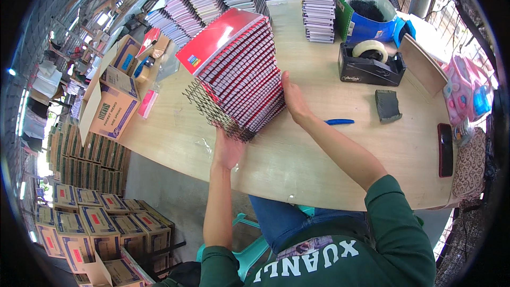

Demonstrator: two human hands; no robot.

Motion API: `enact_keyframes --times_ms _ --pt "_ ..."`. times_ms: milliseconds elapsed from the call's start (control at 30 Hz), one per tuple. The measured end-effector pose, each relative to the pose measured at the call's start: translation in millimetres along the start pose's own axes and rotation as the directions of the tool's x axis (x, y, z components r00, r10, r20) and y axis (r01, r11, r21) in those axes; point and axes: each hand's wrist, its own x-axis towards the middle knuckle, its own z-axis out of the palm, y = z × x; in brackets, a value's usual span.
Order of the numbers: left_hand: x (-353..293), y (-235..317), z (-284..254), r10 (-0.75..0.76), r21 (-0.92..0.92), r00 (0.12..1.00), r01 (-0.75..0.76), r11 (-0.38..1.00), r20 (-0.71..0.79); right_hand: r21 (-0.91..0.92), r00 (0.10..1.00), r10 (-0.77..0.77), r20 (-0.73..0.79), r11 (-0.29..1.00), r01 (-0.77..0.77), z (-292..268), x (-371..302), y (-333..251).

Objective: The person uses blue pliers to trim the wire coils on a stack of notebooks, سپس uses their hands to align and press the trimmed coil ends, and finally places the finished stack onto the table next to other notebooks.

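A tall stack of red-covered spiral notebooks leans at a tilt over the table, wire bindings and page edges facing me. My left hand holds it at the lower near corner, its fingers partly hidden beneath the notebooks. Against the stack's right side presses my right hand, thumb up along the edge and other fingers mostly hidden. Between them the two hands grip the stack. Dark spiral wires stick out at its lower left. A blue pen lies on the table by my right forearm.
An open carton stands at the table's left edge. More notebook stacks line the far side. At right are a black tape dispenser, a dark block, a phone and a blue tub. Cartons fill the floor at lower left.
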Motion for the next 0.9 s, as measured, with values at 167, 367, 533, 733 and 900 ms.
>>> enact_keyframes --times_ms 167,367,533,733,900 --pt "2 19 3 -0.158 0.135 0.986 0.164 0.977 -0.054 -0.105 0.993 -0.005 -0.118 0.994 -0.007 6 -6 4" --pt "2 2 14 -0.114 0.119 0.992 0.120 0.986 -0.053 0.057 0.963 -0.015 -0.269 0.998 0.031 22 2 3" --pt "-1 -10 29 -0.041 0.062 0.996 0.046 0.997 -0.079 0.016 0.951 -0.049 -0.305 0.998 0.056 31 16 -8" --pt "10 4 30 0.367 0.303 0.854 -0.263 0.916 -0.367 0.137 0.941 -0.252 -0.224 0.948 0.287 11 24 -31" --pt "44 98 76 0.815 0.571 0.579 -0.660 0.487 -0.026 -0.308 0.275 -0.909 -0.313 0.370 0.876 19 13 -135"
